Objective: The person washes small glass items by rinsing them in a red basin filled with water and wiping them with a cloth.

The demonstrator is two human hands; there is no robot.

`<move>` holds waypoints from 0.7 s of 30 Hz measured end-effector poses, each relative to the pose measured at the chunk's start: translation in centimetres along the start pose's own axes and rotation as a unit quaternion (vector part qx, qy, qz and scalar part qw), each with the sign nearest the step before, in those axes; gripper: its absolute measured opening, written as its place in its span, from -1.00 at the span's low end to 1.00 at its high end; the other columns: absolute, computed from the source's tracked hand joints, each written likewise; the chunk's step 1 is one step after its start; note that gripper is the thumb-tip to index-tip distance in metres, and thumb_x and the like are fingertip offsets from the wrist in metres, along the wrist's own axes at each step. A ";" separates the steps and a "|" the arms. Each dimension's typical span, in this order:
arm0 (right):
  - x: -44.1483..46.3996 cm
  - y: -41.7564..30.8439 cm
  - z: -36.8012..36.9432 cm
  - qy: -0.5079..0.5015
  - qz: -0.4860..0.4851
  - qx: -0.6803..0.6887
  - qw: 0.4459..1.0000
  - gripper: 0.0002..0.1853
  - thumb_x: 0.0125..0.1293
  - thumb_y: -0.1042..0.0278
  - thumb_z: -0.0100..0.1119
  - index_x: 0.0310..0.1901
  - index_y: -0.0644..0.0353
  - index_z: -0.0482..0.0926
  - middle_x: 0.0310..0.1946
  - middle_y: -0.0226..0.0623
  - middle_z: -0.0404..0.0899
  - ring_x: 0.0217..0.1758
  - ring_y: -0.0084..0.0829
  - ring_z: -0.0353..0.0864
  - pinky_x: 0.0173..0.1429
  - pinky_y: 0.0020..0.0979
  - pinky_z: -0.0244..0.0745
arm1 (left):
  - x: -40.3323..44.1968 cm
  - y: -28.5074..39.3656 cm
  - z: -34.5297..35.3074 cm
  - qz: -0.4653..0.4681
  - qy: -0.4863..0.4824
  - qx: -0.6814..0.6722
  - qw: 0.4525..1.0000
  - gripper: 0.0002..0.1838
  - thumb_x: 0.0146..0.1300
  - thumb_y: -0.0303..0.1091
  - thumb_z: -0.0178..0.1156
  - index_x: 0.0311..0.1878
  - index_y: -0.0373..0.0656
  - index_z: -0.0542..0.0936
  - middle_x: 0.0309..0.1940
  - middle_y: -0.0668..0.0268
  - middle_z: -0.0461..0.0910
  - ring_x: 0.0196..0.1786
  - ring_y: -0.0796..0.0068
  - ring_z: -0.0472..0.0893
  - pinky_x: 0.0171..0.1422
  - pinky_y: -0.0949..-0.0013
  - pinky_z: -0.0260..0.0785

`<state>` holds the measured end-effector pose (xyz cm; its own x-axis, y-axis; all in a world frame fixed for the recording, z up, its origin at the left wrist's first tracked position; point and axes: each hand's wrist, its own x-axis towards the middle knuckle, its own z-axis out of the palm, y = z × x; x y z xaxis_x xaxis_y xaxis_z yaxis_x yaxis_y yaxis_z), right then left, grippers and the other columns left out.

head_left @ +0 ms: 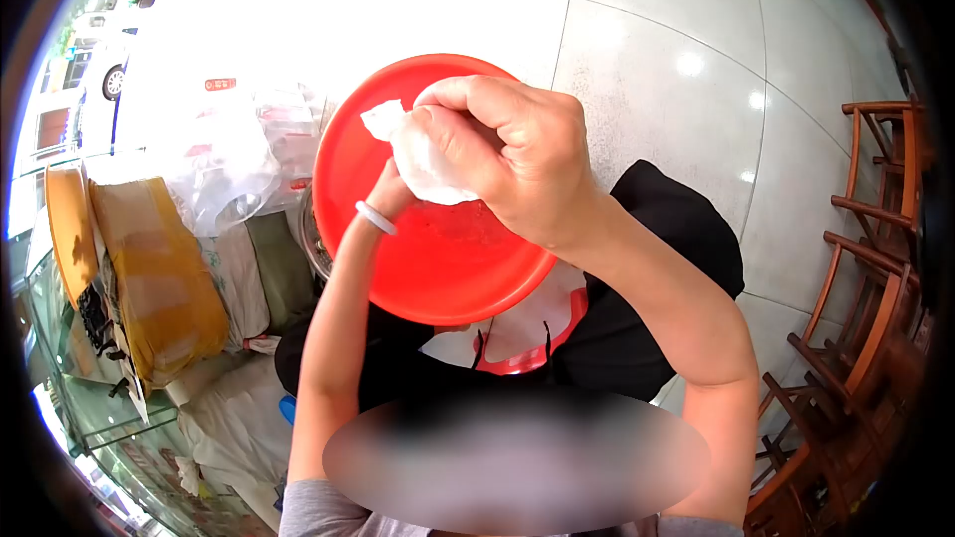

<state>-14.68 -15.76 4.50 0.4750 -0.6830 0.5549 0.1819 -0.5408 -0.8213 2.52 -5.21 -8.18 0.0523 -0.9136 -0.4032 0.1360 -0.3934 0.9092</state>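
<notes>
My right hand (522, 144) is raised over a large red basin (448, 283), its thumb and fingers closed on the gathered top of a white bag (428, 164). The bag looks like thin plastic, and a loose corner sticks out to the left. Below and left of it is my left hand (393, 187), with a pale band on the wrist. The bag hides the left fingers, so their grip does not show. Inside the basin, under the bag, the bottom looks wet.
Clear plastic bags (234, 159) lie left of the basin. A metal bowl (314, 234) shows partly behind its left rim. A taped cardboard box (159, 273) stands farther left. Wooden chairs (860, 268) line the right side of the tiled floor (667, 60).
</notes>
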 end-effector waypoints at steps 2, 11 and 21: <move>0.0 -0.3 -0.3 -0.013 0.031 0.026 0.999 -0.91 0.15 0.48 0.17 -0.35 0.31 0.57 -0.49 -0.19 0.61 -0.46 -0.41 0.64 -0.39 -0.54 0.51 | 0.9 -9.7 -1.5 -0.010 -0.002 0.276 0.961 -0.72 0.07 -0.37 0.17 -0.13 -0.24 0.53 -0.19 0.20 0.58 -0.13 0.23 0.57 -0.09 0.21 0.42; -0.2 0.0 0.8 -0.015 0.019 0.002 1.000 -0.91 0.14 0.49 0.16 -0.36 0.34 0.56 -0.54 -0.23 0.59 -0.52 -0.43 0.60 -0.45 -0.50 0.48 | -2.7 -4.7 -1.3 -0.059 -0.043 0.079 0.994 -0.33 0.05 -0.25 0.28 0.24 -0.15 0.28 0.24 0.17 0.28 0.29 0.28 0.23 0.38 0.27 0.02; -0.8 -0.3 1.7 -0.038 0.003 0.014 0.999 -0.93 0.14 0.50 0.15 -0.38 0.31 0.54 -0.56 -0.22 0.56 -0.54 -0.35 0.58 -0.46 -0.45 0.44 | -2.1 -3.1 -1.1 -0.008 0.006 0.044 0.999 -0.41 0.09 -0.23 0.23 0.20 -0.16 0.33 0.16 0.16 0.34 0.22 0.29 0.30 0.30 0.28 0.10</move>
<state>-13.64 -14.17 4.05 0.5405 -0.6455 0.5396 0.2023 -0.5228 -0.8281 3.08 -1.93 -10.29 0.0637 -0.9063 -0.4178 0.0496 -0.4153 0.9083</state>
